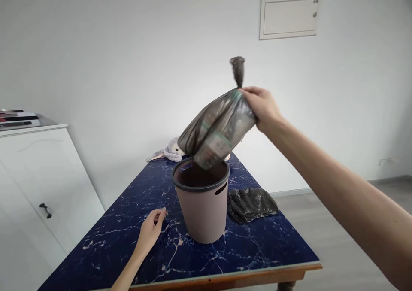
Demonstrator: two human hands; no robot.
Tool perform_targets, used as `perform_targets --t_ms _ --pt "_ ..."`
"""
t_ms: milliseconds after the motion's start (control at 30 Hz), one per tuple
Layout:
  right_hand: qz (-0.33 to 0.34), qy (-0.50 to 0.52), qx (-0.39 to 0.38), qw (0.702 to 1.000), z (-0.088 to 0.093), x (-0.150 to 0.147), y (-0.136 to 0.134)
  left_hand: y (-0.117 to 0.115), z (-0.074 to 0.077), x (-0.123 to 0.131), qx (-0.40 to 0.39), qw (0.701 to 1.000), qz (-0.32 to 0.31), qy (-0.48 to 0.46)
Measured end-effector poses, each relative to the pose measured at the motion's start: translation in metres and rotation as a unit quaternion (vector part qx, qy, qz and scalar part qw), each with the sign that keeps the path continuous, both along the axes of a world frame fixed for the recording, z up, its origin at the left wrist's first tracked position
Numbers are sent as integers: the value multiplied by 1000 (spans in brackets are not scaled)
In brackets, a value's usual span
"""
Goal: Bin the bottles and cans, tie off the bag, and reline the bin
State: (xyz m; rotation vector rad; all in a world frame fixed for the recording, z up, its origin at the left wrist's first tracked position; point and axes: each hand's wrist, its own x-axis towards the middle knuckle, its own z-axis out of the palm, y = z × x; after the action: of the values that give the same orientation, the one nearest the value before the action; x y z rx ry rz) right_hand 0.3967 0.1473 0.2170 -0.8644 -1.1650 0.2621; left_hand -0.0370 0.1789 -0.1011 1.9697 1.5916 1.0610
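My right hand (261, 106) grips a filled, dark translucent garbage bag (219, 125) just below its knotted top. Packaging shows faintly through the thin plastic. The bag hangs tilted, its lower end right over the mouth of a pinkish-beige trash can (202, 213) with a dark grey rim and cut-out handles. Whether the bag touches the rim I cannot tell. To the left of the can, my left hand (152, 228) is close to the table top with its fingers curled closed and nothing seen in them. A flat black plastic bag (252, 204) lies to the right of the can.
The table (128, 226) has a blue marble-patterned top and a wooden edge. A plush toy (172, 150) lies at its far end, partly behind the bag. On the left stands a white cabinet (41, 175) with items on top. The wall holds a white panel (289, 18).
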Motion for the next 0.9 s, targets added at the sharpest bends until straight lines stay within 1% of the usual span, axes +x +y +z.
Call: perform_targets --t_ms 67,100,167,233,300,333,500,567,633,767,900 --pt "-41 9 33 999 -2 36 4 0 1 1 -2 1000 2 0" --pt "-66 4 49 997 -6 54 6 -1 2 1 -3 1000 1 -1" --pt "-123 12 70 990 -20 82 12 -1 2 1 -3 1000 0 -2" --pt "-195 7 65 979 -40 99 17 0 2 0 0 1000 0 1" --pt "-250 -26 25 967 -66 104 22 3 1 -1 1 1000 0 6" --pt "-261 -38 10 965 -80 102 24 4 0 -2 -1 1000 -1 9" --pt "-253 -80 -45 963 -156 75 44 9 0 -4 -6 1000 -8 23" --pt "-249 -71 -69 963 -184 67 54 6 1 -2 1 1000 -15 26" --pt "-248 -42 -98 963 -207 62 64 2 2 1 14 999 -19 31" --pt "-223 35 -165 960 -245 61 85 -3 1 4 33 998 -22 40" --pt "-174 78 -239 952 -272 62 103 -3 0 4 31 998 -25 48"
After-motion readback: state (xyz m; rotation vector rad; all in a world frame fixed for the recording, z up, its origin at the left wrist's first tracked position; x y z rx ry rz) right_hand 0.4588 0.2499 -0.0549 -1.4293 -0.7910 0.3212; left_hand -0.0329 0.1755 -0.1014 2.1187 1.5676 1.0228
